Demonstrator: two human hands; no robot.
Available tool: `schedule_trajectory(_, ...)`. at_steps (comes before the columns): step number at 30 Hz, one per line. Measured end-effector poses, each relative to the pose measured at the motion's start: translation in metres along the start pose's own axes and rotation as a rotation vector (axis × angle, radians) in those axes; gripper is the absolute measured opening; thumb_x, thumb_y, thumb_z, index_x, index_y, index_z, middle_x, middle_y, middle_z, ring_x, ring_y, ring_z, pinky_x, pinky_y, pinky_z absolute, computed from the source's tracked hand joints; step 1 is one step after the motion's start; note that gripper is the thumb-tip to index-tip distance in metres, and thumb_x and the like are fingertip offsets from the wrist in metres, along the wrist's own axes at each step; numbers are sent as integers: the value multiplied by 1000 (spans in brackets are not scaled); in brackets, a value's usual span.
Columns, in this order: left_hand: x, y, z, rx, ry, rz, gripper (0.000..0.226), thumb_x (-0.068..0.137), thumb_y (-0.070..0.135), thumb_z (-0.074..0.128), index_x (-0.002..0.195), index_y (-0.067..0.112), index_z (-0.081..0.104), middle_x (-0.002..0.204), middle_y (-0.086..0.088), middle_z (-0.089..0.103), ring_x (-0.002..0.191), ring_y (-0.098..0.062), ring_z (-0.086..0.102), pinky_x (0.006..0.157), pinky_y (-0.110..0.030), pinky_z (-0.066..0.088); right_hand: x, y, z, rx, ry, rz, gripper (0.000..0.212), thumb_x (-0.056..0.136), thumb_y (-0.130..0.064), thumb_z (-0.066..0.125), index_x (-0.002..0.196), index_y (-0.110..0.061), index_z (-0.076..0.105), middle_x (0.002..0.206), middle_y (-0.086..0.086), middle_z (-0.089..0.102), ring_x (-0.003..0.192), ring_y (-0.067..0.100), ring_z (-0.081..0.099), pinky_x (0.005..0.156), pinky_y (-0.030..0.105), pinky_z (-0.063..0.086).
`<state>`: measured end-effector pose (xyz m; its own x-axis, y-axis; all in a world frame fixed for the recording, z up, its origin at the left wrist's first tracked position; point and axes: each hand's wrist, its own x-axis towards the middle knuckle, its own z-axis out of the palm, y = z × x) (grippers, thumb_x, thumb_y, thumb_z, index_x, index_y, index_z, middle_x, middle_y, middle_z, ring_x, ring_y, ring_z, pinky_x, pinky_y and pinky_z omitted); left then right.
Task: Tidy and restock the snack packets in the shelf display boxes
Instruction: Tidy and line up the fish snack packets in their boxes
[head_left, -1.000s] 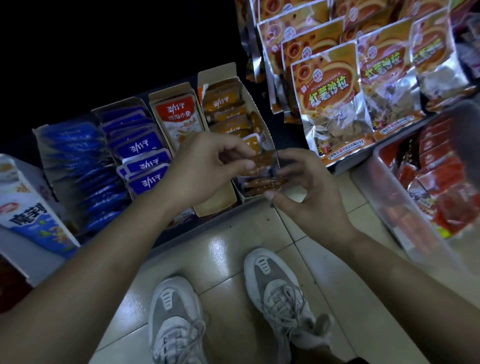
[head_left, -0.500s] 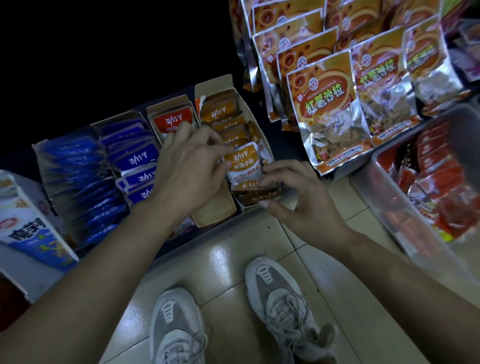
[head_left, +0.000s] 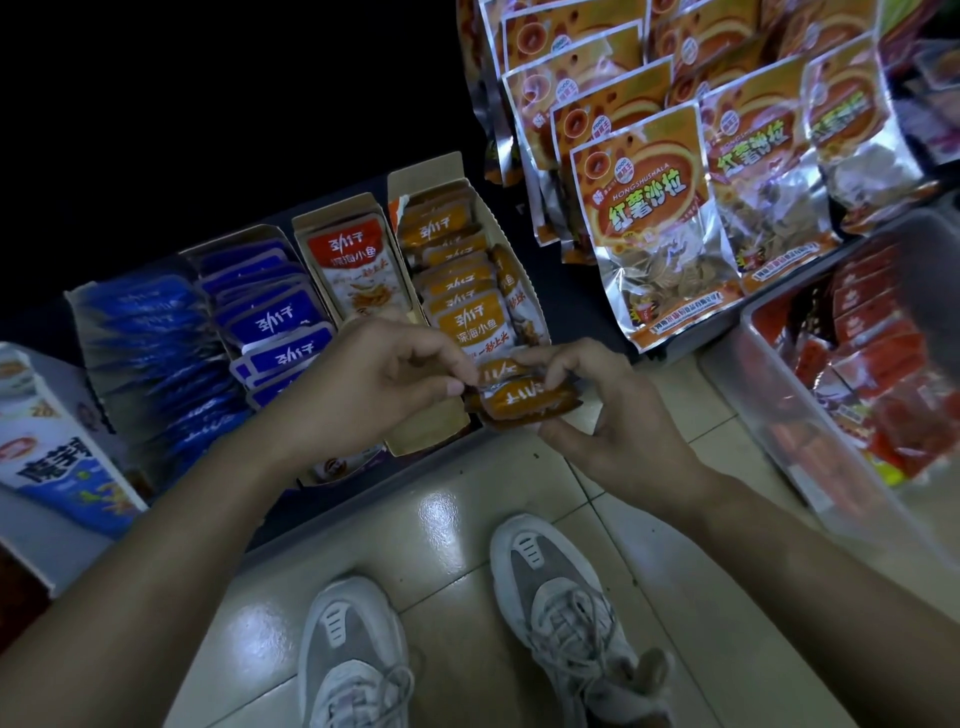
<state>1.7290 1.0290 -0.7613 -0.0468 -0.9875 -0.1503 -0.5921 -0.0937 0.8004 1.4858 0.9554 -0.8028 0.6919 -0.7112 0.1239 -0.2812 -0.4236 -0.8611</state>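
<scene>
Where fingers (head_left: 551, 364) pinch, orange packets (head_left: 524, 402) half-hidden

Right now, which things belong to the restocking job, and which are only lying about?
Job: orange packets, pinched by the left hand and held by the right hand; their cardboard display box.
Lying about: large hanging snack bags; clear bin of red packets; blue-and-white carton.

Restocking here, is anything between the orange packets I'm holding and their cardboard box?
Nothing visible. The left hand and right hand pinch the small orange snack packets right at the front of the open cardboard display box, with only its own orange packets behind.
</scene>
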Motion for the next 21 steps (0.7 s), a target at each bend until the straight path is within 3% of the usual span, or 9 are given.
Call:
schedule_trajectory(3, 6, -3, 0, 86, 181, 39, 29, 92, 58, 53, 107, 40, 71, 104, 8, 67, 100, -11, 53, 84, -42, 48, 1, 1, -1, -18, 18, -1, 38, 82, -35, 71, 116, -26, 56, 122, -20, 61, 117, 13, 57, 92, 55, 45)
schedule_trajectory(5, 17, -5, 0, 352, 330, 84, 35, 95, 52, 52, 122, 34, 66, 110, 9, 67, 96, -10, 43, 82, -36, 32, 2, 2, -2, -72, 15, -43, 44, 84, -35, 70, 126, -28, 58, 122, -15, 61, 116, 14, 56, 91, 55, 45)
schedule_trajectory(8, 34, -6, 2, 656, 334, 65, 44, 95, 45, 60, 135, 27, 59, 120, 4, 67, 97, -16, 39, 79, -32, 19, 3, 4, -1, -117, 4, -73, 43, 86, -36, 67, 127, -23, 64, 121, -10, 61, 116, 17, 53, 90, 54, 45)
schedule_trajectory(11, 41, -9, 6, 698, 326, 41, 35, 92, 46, 65, 122, 27, 68, 108, 0, 69, 93, -17, 41, 79, -34, 24, 4, 3, 0, -126, 4, -80, 41, 87, -37, 65, 125, -21, 66, 122, -8, 61, 115, 17, 53, 92, 52, 45)
schedule_trajectory(15, 45, -6, 9, 693, 348, 12, 25, 90, 46, 68, 104, 28, 75, 90, 4, 56, 88, -12, 40, 75, -31, 32, 3, 2, 0, -134, -17, -113, 37, 88, -31, 66, 122, -18, 66, 128, -8, 61, 120, 16, 52, 98, 39, 45)
schedule_trajectory(19, 42, 4, -2, 718, 549, 89, 20, 92, 37, 68, 108, 26, 76, 88, 2, 71, 82, -16, 39, 71, -33, 26, 2, 1, 1, -93, -8, -82, 38, 83, -18, 71, 120, -17, 66, 125, -11, 63, 120, 13, 54, 98, 30, 47)
schedule_trajectory(21, 44, 7, -3, 771, 519, 82, 25, 93, 37, 65, 115, 28, 74, 95, 0, 72, 85, -22, 45, 74, -36, 27, 3, 1, 1, -109, 27, -67, 39, 82, -18, 72, 121, -17, 65, 120, -13, 62, 116, 14, 55, 97, 25, 46)
